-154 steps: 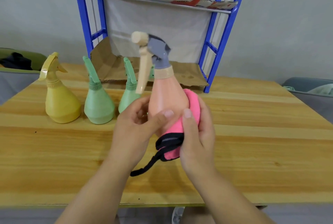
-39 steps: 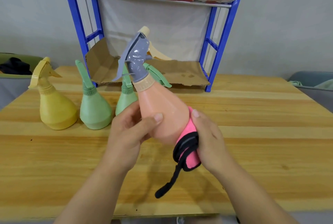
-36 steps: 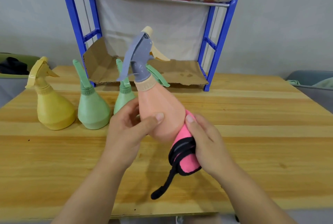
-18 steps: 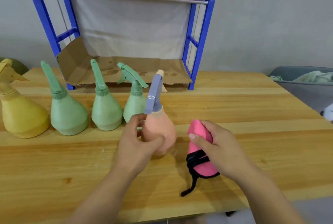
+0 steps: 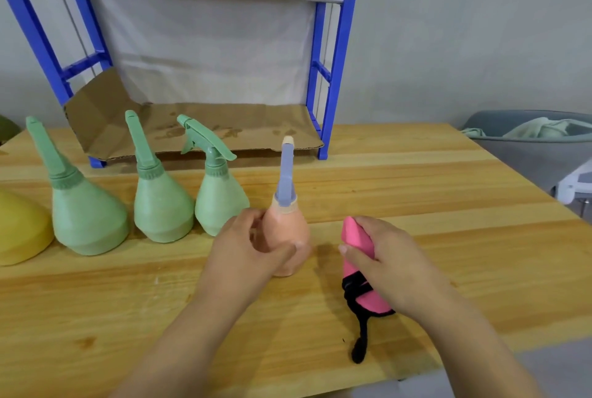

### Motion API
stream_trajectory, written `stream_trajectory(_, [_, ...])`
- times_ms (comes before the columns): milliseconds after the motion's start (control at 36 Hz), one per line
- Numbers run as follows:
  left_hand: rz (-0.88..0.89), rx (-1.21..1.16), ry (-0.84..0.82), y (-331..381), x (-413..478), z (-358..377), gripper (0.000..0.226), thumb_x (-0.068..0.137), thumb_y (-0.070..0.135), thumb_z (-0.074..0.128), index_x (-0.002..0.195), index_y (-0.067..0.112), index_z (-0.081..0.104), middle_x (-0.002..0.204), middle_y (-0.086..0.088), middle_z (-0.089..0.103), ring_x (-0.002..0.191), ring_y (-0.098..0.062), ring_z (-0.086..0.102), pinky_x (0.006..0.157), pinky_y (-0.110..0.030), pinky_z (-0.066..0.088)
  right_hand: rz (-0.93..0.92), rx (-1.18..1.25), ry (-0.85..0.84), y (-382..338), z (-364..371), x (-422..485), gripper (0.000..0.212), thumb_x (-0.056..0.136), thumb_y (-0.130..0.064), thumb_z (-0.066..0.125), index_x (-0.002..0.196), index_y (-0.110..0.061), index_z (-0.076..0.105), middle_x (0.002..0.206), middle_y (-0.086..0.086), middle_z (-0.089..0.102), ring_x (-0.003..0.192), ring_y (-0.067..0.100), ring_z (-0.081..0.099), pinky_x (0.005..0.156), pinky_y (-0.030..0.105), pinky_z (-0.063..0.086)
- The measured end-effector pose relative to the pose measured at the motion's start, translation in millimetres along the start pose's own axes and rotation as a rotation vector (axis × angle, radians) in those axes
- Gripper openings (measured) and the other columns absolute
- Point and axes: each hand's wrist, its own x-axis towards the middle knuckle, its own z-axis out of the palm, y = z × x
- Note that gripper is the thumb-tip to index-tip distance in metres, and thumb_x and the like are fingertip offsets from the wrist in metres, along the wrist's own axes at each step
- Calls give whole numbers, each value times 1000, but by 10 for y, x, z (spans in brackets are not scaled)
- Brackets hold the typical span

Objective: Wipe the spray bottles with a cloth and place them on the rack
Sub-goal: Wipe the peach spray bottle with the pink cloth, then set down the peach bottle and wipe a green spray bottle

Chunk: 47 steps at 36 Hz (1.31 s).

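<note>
step: between wiping and racking, by the look of it; cloth is off the bottle
left hand [image 5: 253, 247]: fingers and thumb wrapped round the belly of the peach bottle [image 5: 290, 231]
right hand [image 5: 387, 256]: clutching the pink cloth [image 5: 354, 242], just beside the peach bottle and not touching it; the cloth's black strap trails onto the worktop [image 5: 448, 205]
peach bottle: upright, base seems to sit on the worktop, grey sprayer head on top, in front of the rack [image 5: 333, 77] and near its right post
green bottles: three in a row left of the peach one, [image 5: 86, 221], [image 5: 160, 208], [image 5: 217, 202], all standing on the worktop
yellow bottle [image 5: 19, 231]: far left, cut by the frame edge, on the worktop too
rack: blue frame at the back of the worktop, cardboard [image 5: 192, 128] lining the lower shelf, more cardboard on the upper one
done: nothing racked yet as far as shown; every bottle in view is on the worktop
wiped or not: cannot tell for any bottle from its surface
left: rack the peach bottle if its wipe is finished, then wipe and rack the other four
progress: early, my guess
watch: the tall sprayer head may catch the upper shelf on the way in
</note>
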Motion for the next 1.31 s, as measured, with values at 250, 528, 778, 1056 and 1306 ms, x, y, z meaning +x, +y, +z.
stream_trajectory(250, [-12, 126, 11, 150, 144, 128, 56, 59, 49, 81, 102, 25, 54, 99, 7, 54, 82, -7, 54, 69, -24, 47, 9, -108, 7, 67, -29, 53, 50, 94, -41, 52, 140, -28, 37, 123, -6, 53, 108, 17, 53, 91, 36, 48])
stream_trajectory(528, [-3, 290, -29, 389, 433, 356, 62, 67, 48, 76, 113, 11, 55, 110, -6, 54, 98, -24, 56, 83, -32, 47, 16, -165, 35, 112, -91, 88, 45, 93, -42, 52, 135, -30, 40, 118, -5, 54, 104, 19, 55, 84, 34, 48])
stream_trajectory(778, [13, 332, -68, 436, 544, 511, 69, 75, 50, 69, 126, 11, 46, 122, -8, 47, 112, -29, 51, 95, -37, 43, 60, -182, 53, 99, -136, 101, 44, 93, -39, 53, 134, -28, 40, 120, -5, 54, 104, 19, 56, 85, 34, 49])
stream_trajectory(1056, [18, 319, -192, 322, 266, 78, 23, 79, 51, 65, 90, 31, 58, 95, 9, 60, 91, -12, 57, 73, -26, 45, 42, -207, 45, 23, -80, 65, 44, 94, -11, 46, 132, -31, 42, 124, -5, 53, 103, 22, 57, 81, 37, 49])
stream_trajectory(1306, [-1, 244, -5, 63, 98, -473, 28, 80, 46, 69, 96, 24, 65, 88, 12, 64, 81, -5, 60, 72, -25, 49, -44, -174, 20, -276, 2, 77, 41, 98, -19, 44, 138, -27, 41, 130, -2, 51, 109, 23, 56, 89, 36, 47])
